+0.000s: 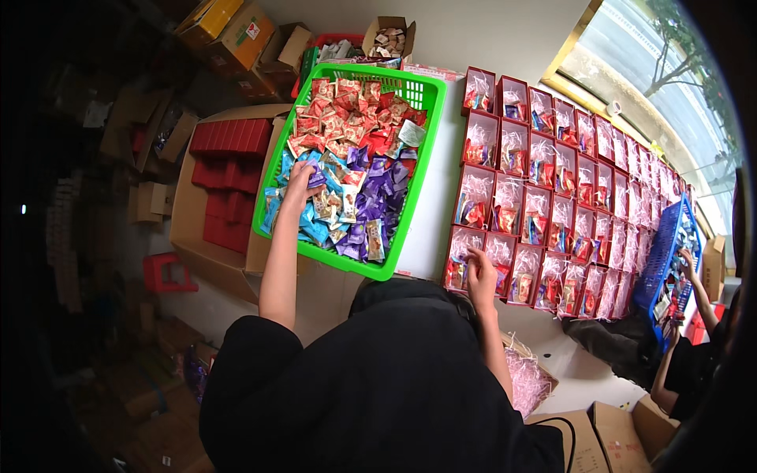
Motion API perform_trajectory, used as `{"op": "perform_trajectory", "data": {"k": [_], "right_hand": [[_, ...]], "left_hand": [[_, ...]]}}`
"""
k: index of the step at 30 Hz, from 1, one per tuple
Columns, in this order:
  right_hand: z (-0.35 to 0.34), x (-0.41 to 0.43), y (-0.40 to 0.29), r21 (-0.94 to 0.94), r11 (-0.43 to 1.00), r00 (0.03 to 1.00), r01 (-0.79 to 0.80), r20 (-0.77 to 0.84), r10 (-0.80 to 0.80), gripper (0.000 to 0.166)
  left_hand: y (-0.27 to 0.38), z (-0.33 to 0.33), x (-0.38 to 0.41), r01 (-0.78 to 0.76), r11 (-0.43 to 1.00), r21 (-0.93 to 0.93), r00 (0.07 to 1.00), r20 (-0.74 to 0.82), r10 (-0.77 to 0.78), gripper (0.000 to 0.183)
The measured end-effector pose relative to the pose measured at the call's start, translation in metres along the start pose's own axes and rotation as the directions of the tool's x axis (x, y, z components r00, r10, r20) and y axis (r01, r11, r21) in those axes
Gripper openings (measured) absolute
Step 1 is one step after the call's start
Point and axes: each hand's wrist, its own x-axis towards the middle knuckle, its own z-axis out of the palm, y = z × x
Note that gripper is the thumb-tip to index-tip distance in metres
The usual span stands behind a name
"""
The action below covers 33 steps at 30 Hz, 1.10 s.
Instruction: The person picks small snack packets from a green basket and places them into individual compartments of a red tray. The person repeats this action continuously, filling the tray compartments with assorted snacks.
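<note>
A green plastic basket (437, 100) full of wrapped sweets stands on the white table, slightly left of centre. My left hand (301, 183) reaches into it and grips a purple-wrapped sweet (314, 175) above the blue packets. Red packets fill the basket's far part, purple ones (384, 183) the near right. At the right stand rows of dark red open boxes (478, 167) with pale pink paper shreds and several packets in many of them. My right hand (482, 275) is over the nearest row at its left end, fingers slightly curled; whether it holds anything is hidden.
A cardboard carton (183, 224) with red boxes stands left of the basket. A carton of small packets (408, 41) is behind it. Pink shreds (529, 381) fill a carton below the table. At the far right, another person's hands are at a blue basket (653, 254). A red stool (157, 272) stands at left.
</note>
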Motion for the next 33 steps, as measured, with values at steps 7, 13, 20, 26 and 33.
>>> {"op": "perform_trajectory", "data": {"k": [7,13,20,26,33], "right_hand": [[0.006,0.006,-0.014,-0.031,0.999,0.998,0.03,0.061,-0.028,0.021],[0.007,0.002,-0.024,-0.027,0.999,0.994,0.047,0.105,-0.043,0.021],[0.008,0.001,-0.021,-0.031,0.999,0.991,0.008,0.134,-0.004,0.022],[0.013,0.006,-0.021,-0.06,0.997,0.979,0.044,0.203,-0.031,0.023],[0.016,0.01,-0.026,0.052,0.995,0.971,-0.091,0.225,0.077,0.022]], "left_hand": [[-0.026,0.002,0.049,-0.305,0.734,0.606,0.918,-0.018,0.397,0.026],[-0.006,0.034,0.03,-0.355,0.094,0.93,0.906,0.317,0.282,0.033],[-0.035,0.051,0.018,-0.39,0.329,0.86,0.87,0.462,-0.175,0.035],[-0.044,0.068,0.017,-0.462,0.12,0.879,0.824,0.475,-0.31,0.05],[-0.061,0.055,0.009,-0.498,0.403,0.768,0.809,0.579,-0.103,0.041]]}}
